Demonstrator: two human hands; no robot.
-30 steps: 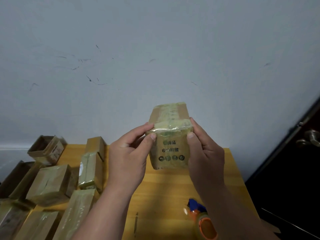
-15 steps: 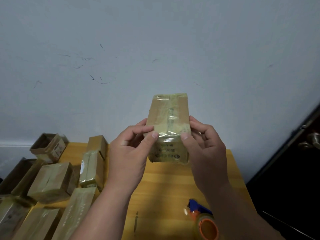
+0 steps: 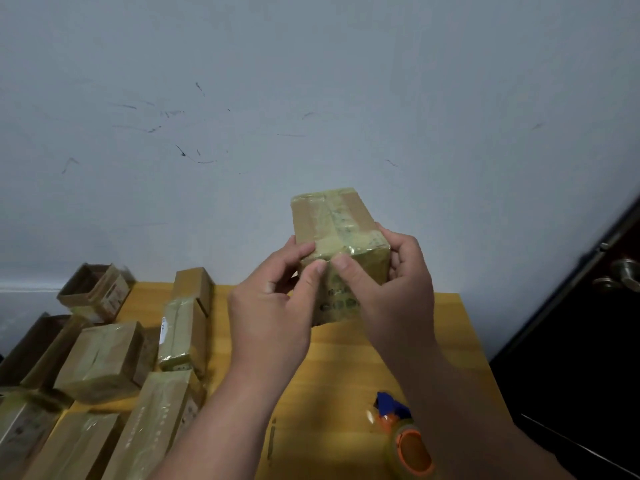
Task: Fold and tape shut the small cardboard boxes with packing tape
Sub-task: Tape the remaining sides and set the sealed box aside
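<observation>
I hold a small cardboard box [image 3: 334,225] up in front of the wall, above the yellow table [image 3: 349,368]. Yellowish packing tape runs along its top face and down over the near edge. My left hand [image 3: 273,306] grips the box from the left, thumb pressed on the taped near edge. My right hand [image 3: 388,289] grips it from the right, its thumb beside the left thumb on the tape. A tape dispenser [image 3: 403,434] with an orange core and blue handle lies on the table near my right forearm.
Several taped boxes [image 3: 100,358] lie on the left part of the table, and an open box [image 3: 95,289] stands at the far left corner. A dark door with a metal handle [image 3: 620,277] is at the right.
The box has tipped and turned, its top face now facing me more. Both thumbs have slid together toward the middle of the taped near edge.
</observation>
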